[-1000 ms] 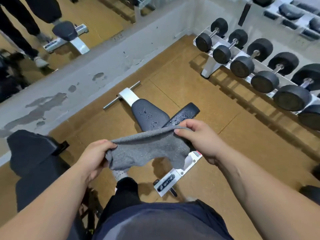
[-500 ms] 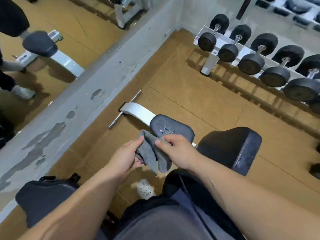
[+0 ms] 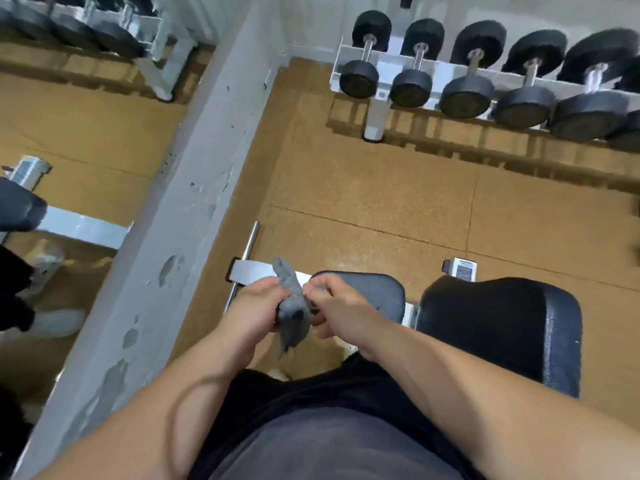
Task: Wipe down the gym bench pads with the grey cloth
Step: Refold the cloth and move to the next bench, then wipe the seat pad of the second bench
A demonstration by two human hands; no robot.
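Grey cloth (image 3: 292, 313): bunched lengthwise, pinched between left hand (image 3: 254, 308) and right hand (image 3: 337, 306), held over the bench's left end. Small pad (image 3: 374, 296): just right of the hands and nearer the right one. Large pad (image 3: 498, 327): farther right, not yet reached.

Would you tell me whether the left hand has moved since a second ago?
Yes: the left hand has come right, closer to the small bench pad, bunching the cloth.
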